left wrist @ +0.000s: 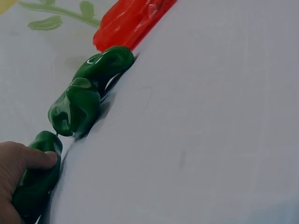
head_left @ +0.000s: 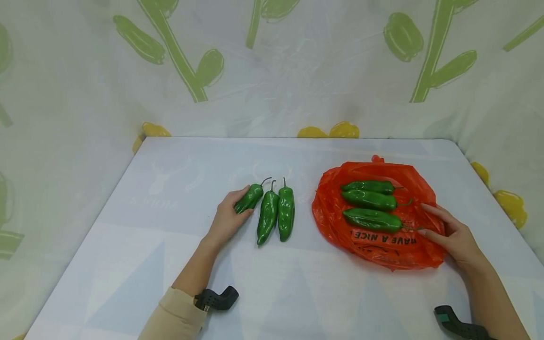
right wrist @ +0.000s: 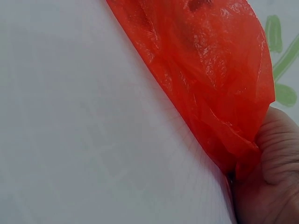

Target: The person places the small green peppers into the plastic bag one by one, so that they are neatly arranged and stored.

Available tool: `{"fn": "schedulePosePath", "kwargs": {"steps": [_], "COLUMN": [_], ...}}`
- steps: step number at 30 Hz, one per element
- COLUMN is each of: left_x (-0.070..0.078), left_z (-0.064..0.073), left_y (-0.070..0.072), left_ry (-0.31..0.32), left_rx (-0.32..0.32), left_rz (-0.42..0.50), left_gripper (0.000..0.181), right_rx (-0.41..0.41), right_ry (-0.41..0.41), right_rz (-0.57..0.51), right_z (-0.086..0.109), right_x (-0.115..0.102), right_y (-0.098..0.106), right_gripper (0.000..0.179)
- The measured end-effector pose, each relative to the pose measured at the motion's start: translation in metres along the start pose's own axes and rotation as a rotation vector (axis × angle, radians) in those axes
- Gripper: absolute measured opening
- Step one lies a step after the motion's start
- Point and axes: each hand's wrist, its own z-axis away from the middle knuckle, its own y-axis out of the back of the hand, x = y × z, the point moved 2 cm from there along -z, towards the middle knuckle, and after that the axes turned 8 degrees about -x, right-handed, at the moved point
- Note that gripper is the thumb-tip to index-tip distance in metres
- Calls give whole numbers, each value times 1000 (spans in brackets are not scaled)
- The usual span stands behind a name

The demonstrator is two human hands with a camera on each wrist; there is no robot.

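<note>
Head view: left hand (head_left: 227,218), frame centre-left, fingers curled round the leftmost pepper (head_left: 249,198) of three lying side by side on the counter (head_left: 170,264). Right hand (head_left: 452,236), lower right, fingers nearly straight, resting on the edge of the bag (head_left: 382,245), which carries three more peppers.

Left wrist view: thumb presses the pepper (left wrist: 35,179), lower left.

Right wrist view: hand (right wrist: 271,177) touching the bag (right wrist: 210,70); grip cannot be told here.

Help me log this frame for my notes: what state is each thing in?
Left hand: grips the leftmost pepper.
Two peppers beside it: lying loose on the table.
Right hand: fingers rest on the orange bag.
Orange bag: flat, three peppers on top.
</note>
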Motion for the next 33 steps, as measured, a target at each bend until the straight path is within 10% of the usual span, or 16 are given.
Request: {"fn": "schedulePosePath", "kwargs": {"steps": [9,33], "left_x": [2,33], "left_z": [1,3], "left_y": [4,9], "left_ry": [-100,-154], "left_rx": [135,119], "left_rz": [-12,69], "left_gripper": [56,54], "right_rx": [-12,3], "right_ry": [3,-16], "right_rz": [-78,11], "right_z": [0,0], "right_x": [-3,2], "right_y": [-1,2], "right_gripper": [61,61]}}
